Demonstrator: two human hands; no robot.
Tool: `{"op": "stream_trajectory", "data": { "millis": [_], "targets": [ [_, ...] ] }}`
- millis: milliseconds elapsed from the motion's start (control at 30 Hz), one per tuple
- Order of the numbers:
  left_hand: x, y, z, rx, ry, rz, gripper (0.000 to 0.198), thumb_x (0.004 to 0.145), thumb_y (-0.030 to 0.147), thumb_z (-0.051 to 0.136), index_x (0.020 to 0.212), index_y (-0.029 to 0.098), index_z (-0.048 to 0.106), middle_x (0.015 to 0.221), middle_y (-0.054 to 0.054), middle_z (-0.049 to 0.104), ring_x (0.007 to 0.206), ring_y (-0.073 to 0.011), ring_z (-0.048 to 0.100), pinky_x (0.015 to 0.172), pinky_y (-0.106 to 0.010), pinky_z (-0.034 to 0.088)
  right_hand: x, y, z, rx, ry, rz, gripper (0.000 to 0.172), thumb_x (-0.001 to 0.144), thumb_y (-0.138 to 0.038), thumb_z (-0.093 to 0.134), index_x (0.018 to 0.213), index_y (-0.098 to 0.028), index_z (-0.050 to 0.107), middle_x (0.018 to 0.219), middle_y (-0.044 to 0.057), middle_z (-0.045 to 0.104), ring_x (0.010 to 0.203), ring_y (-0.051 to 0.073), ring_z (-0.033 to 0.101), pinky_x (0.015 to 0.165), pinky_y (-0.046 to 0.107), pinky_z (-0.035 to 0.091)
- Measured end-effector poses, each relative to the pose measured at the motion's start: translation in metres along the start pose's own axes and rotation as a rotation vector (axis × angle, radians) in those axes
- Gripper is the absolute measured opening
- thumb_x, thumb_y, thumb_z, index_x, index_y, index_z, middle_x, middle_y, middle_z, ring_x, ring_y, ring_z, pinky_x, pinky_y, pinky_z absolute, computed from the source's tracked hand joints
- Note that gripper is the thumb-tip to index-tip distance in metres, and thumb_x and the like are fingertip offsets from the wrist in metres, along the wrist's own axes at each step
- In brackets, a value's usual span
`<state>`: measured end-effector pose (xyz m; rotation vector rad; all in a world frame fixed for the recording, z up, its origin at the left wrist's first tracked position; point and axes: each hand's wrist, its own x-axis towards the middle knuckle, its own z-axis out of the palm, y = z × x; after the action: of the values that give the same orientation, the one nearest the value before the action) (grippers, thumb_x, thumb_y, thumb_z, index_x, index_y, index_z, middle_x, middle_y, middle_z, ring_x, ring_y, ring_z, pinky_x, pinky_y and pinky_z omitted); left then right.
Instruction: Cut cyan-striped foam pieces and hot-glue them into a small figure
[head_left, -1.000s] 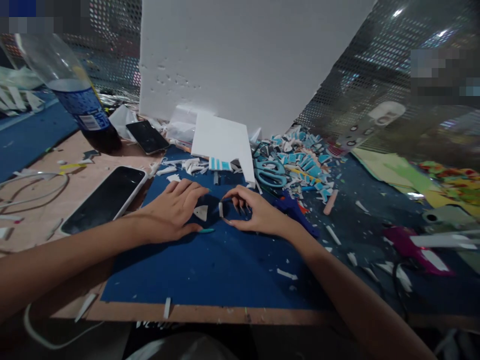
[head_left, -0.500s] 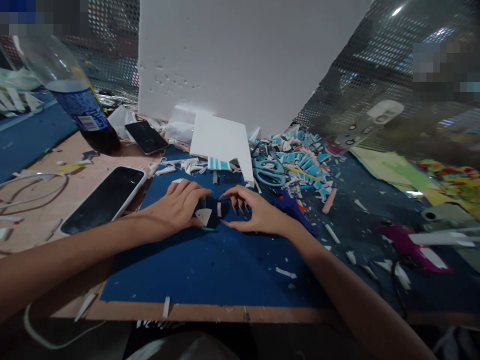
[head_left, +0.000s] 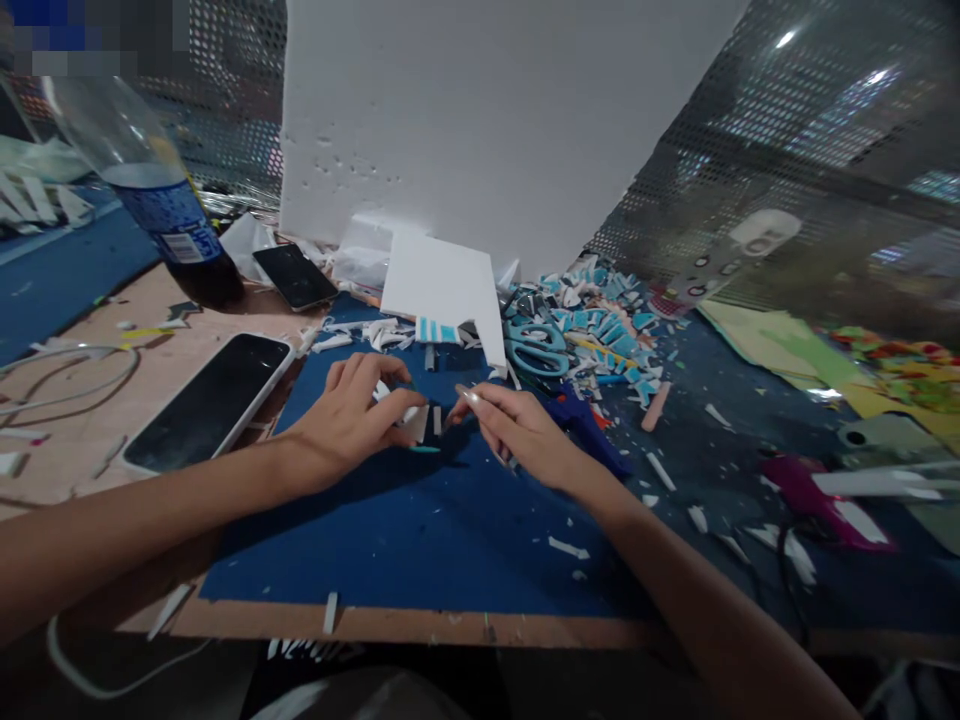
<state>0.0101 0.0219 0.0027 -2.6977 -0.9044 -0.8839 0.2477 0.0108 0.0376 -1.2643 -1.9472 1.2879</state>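
My left hand (head_left: 358, 412) is over the blue mat (head_left: 420, 540), its thumb and fingers closed around a small white piece (head_left: 415, 422) that looks like cut foam board. Part of that piece is hidden by the thumb. A short, narrow white strip (head_left: 437, 420) stands out against the mat between my two hands. Just right of the strip, my right hand (head_left: 519, 428) has its thumb and fingers pinched together. Whatever lies between those fingertips is too small or too hidden to name.
Behind my hands lie a white board piece (head_left: 442, 280), blue-handled scissors (head_left: 536, 348) and a heap of blue and white scraps (head_left: 607, 320). At left are a phone (head_left: 210, 405) and a soda bottle (head_left: 161, 215). A magenta glue gun (head_left: 825, 500) rests at right.
My right hand's fingers have gone from spread to pinched together. The left thumb has moved up over the white piece, which has turned and is now partly covered.
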Motion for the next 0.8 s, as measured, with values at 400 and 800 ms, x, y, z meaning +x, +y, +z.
{"op": "stream_trajectory", "data": {
  "millis": [400,800],
  "targets": [
    [0.002,0.009,0.008,-0.167,-0.043,-0.206,0.017,0.086,0.028,0.062,0.097,0.017,0.061,0.112,-0.009,0.064,0.102,-0.026,0.051,0.087,-0.044,0.042,0.006,0.001,0.008,0.285,-0.105,0.251,0.039,0.08,-0.053,0.06,0.067,-0.015,0.057,0.035,-0.008,0.045,0.025,0.003,0.03,0.028,0.017,0.019],
    [0.003,0.0,0.017,-0.233,-0.231,-0.34,0.022,0.078,0.028,0.071,0.099,0.023,0.071,0.118,-0.001,0.068,0.113,-0.0271,0.055,0.093,-0.045,0.046,0.005,0.011,0.015,-0.016,0.0,0.153,0.036,0.094,-0.039,0.042,0.066,-0.018,0.051,0.041,-0.008,0.042,0.032,0.005,0.04,0.04,0.019,0.033]
  ]
}}
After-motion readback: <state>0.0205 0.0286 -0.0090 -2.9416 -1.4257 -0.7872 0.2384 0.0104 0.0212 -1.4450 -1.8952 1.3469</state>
